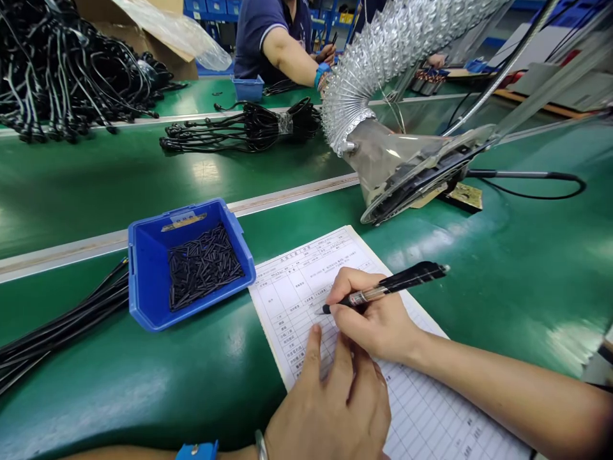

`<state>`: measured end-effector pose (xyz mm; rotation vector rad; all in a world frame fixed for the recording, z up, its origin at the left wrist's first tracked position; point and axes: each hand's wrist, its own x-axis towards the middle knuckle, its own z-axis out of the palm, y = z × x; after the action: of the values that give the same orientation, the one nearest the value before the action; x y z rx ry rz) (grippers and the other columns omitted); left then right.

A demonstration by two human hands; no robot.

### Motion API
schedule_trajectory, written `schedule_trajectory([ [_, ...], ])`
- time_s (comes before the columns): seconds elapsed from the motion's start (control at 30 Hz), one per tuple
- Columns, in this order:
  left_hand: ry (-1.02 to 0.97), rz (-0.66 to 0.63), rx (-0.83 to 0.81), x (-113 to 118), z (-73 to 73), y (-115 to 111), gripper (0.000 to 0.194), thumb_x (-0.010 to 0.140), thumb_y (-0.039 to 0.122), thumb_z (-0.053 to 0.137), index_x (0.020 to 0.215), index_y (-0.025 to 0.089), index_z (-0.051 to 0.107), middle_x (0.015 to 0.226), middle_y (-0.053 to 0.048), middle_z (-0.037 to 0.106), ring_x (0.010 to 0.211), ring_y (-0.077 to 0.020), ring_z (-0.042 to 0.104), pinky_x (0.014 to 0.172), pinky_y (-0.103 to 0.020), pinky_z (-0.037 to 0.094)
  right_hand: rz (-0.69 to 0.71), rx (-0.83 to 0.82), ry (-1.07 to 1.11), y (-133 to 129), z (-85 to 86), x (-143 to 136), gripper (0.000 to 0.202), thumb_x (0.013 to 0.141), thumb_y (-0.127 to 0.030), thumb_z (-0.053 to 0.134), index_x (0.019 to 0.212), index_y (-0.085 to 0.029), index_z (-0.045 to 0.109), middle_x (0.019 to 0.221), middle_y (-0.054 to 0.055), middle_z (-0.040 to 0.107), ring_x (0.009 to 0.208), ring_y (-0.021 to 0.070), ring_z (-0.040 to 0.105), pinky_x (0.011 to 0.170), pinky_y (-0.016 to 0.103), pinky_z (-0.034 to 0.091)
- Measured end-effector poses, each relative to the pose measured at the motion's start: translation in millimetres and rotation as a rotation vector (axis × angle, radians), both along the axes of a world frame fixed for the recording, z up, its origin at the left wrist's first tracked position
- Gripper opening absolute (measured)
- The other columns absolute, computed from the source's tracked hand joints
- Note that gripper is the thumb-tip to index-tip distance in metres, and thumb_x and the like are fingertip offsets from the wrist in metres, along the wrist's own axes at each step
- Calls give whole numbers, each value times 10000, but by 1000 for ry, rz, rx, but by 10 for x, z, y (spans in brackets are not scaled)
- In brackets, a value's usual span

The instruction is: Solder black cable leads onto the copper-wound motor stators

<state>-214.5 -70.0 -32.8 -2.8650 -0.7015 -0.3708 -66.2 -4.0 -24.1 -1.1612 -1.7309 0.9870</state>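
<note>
A printed form (275, 319) with a table of rows lies on the green bench. My right hand (376, 313) is closed round a black pen (407, 278), whose tip rests on or just over a row near the form's upper middle. Flat on the paper below it is my left hand (335, 402), fingers spread and holding nothing. Some handwriting shows just left of the pen tip. Both hands hide parts of the form's middle.
Left of the form stands a blue bin (148, 275) of small black tubes, with black cables (71, 319) beside it. Beyond are a bundled cable bunch (249, 128), a cable heap (62, 70), a fume hood (397, 160) with silver duct, and a person's arm (292, 57).
</note>
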Motion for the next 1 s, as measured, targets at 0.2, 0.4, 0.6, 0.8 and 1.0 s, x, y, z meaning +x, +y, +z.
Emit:
schedule_trajectory([
  [0.2, -12, -5, -15, -6, -9, 3, 583, 913, 551, 444, 1256, 97, 572, 1203, -98, 655, 1109, -335, 573, 915, -543, 462, 32, 19, -17, -22, 16, -6, 61, 656, -130, 488, 639, -165, 536, 528, -48, 477, 452, 75, 391, 420, 187, 324],
  [0.4, -16, -7, -20, 6, 1, 18, 576, 906, 559, 455, 1236, 108, 593, 1205, -89, 659, 1099, -339, 579, 911, -545, 460, 47, 47, -18, -9, 34, -14, 68, 651, -130, 470, 623, -158, 526, 523, -45, 484, 446, 69, 392, 414, 179, 321],
  [0.6, -11, -8, -10, -1, 2, 11, 583, 906, 561, 455, 1242, 104, 587, 1209, -101, 657, 1105, -338, 581, 907, -543, 464, 29, 67, -23, 0, 28, -7, 70, 644, -130, 462, 612, -159, 516, 517, -49, 468, 442, 65, 379, 410, 175, 311],
  [0.8, -4, -12, -4, 8, 19, 27, 579, 912, 563, 443, 1236, 106, 590, 1200, -100, 665, 1089, -333, 594, 901, -537, 469, 13, 52, -8, -4, 22, 3, 76, 639, -122, 461, 618, -157, 525, 530, -44, 487, 450, 67, 389, 413, 179, 314],
  [1.0, 7, -12, -5, 16, 27, 29, 575, 914, 563, 443, 1233, 108, 589, 1217, -101, 659, 1096, -331, 592, 907, -532, 461, -1, 40, 9, -10, 34, -15, 75, 632, -117, 458, 597, -165, 504, 515, -53, 469, 447, 65, 379, 412, 179, 306],
])
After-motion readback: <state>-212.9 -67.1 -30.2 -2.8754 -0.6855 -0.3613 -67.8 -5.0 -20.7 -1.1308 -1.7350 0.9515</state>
